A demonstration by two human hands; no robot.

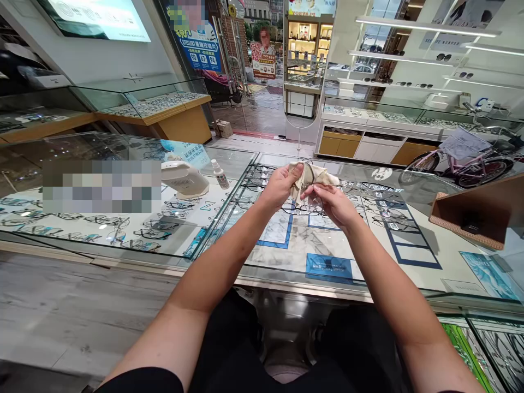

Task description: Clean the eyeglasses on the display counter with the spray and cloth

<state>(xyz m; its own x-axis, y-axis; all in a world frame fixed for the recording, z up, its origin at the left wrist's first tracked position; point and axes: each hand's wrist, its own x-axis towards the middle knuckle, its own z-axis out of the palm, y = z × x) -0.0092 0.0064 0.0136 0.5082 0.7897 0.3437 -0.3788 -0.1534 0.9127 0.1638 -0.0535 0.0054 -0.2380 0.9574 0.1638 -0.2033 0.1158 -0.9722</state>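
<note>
Above the glass counter, my left hand [281, 184] is closed around a beige cleaning cloth [326, 176], its thumb pressing the cloth on top. A pair of thin dark-rimmed eyeglasses [313, 173] sits in the cloth, partly covered by its folds. My right hand [333, 203] is closed in a pinch at the eyeglasses, fingertips close to those of the left. Part of the cloth drapes over toward the right hand. Which part of the frame each finger touches is hidden.
Beneath my hands is a glass display counter [282, 273] with rows of eyeglasses inside. A white spray bottle [220, 176] and a white device [186, 179] stand on it at left. A brown wooden-looking stand [466, 218] is at right; a pink bicycle [462, 158] stands beyond.
</note>
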